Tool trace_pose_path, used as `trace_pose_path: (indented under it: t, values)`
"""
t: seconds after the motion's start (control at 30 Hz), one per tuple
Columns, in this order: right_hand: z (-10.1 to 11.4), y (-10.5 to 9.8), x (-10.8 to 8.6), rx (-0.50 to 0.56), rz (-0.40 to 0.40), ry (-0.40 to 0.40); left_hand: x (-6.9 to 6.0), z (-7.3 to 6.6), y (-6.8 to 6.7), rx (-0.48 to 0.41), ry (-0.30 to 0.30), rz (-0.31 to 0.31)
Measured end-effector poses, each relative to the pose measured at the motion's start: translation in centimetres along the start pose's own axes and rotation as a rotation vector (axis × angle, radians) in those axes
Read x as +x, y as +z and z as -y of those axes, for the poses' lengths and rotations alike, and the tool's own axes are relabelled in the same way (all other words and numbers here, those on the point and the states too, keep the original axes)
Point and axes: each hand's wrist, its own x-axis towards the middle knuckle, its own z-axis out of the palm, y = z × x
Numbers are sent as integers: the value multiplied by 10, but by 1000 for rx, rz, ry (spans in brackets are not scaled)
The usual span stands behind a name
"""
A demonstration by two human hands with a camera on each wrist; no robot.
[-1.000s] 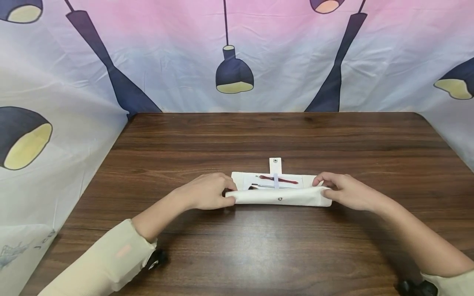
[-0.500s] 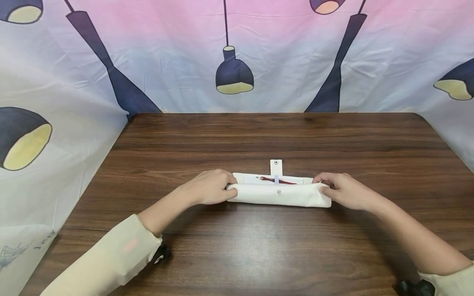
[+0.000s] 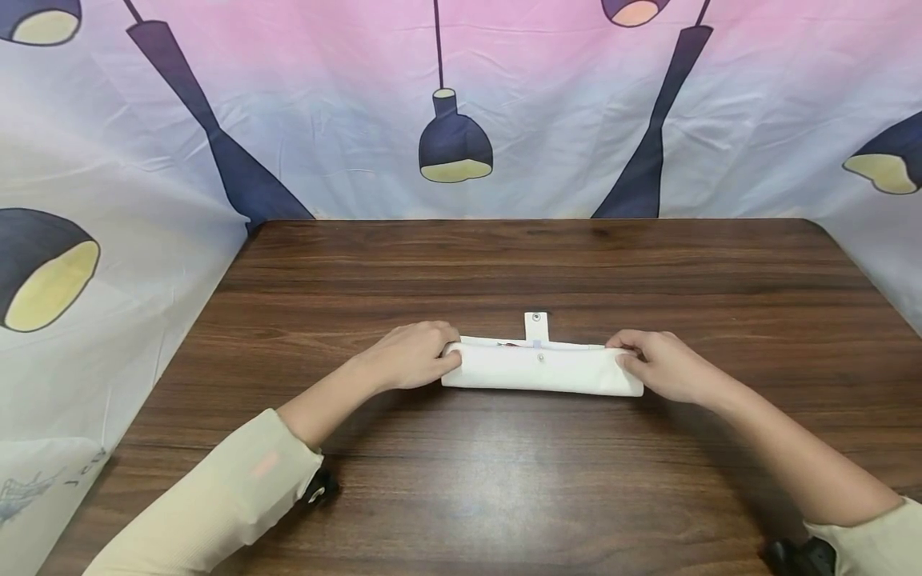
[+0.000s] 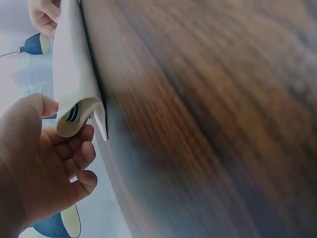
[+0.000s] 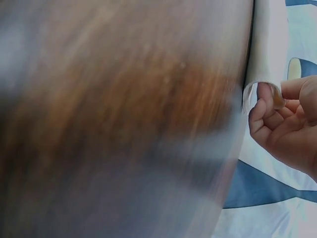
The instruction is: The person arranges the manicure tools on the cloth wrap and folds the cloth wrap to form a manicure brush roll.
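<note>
A white roll-up tool pouch lies crosswise on the table, mostly rolled, its near part folded over the inside. Beyond its far edge sticks a strap with a snap. Just a sliver of a red-handled tool shows along the opening; other contents are hidden. My left hand pinches the left end of the roll between thumb and fingers. At the right end, my right hand grips the fold the same way. Looking into the roll's end, the left wrist view shows dark striped pieces inside.
The dark wood tabletop stretches around the pouch on every side. Behind it hangs a cloth backdrop printed with lamps. Black wrist devices sit at both sleeve cuffs.
Both hands have rolled the near fold of the pouch away from me, so it now covers the brush and nearly all of the red tool. The left hand has moved slightly farther off.
</note>
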Motion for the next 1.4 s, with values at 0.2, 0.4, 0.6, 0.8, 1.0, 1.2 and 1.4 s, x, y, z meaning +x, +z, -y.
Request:
trace_pose_path:
  t: [0.2, 0.4, 0.6, 0.8, 1.0, 1.2, 1.4]
  values:
    - [2, 1, 3, 6, 15, 62, 3, 1, 3, 12, -13, -20]
    - [2, 2, 6, 25, 32, 97, 6, 0, 8, 36, -43, -49]
    - [-1, 2, 10, 25, 12, 96, 9, -2, 11, 63, -51, -68]
    - [-3, 3, 13, 7, -26, 63, 10, -4, 12, 79, -63, -75]
    - [-3, 3, 15, 59, -18, 105, 11, -4, 14, 82, -88, -94]
    - [-2, 4, 17, 63, -17, 122, 12, -3, 15, 90, -96, -107]
    - [-1, 6, 18, 57, -16, 130, 13, -4, 15, 111, -96, -95]
